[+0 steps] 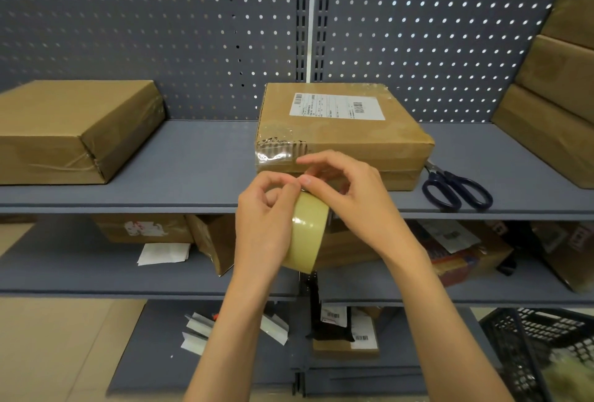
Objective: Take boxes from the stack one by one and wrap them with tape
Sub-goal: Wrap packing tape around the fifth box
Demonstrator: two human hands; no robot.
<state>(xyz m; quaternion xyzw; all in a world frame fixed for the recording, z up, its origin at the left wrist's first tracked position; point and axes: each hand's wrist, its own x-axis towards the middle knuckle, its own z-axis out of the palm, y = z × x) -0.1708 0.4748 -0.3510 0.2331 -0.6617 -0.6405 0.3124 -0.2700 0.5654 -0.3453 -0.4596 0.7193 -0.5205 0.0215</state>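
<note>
On the grey shelf (pixel 193 157), the box (pixel 344 134) w/ white barcode label (pixel 337 106) (print too small to read) sits at 12 o'clock of your hands. Left hand (pixel 266 218) grips tape roll (pixel 307 231); right hand (pixel 347 189) pinches its top edge.
</note>
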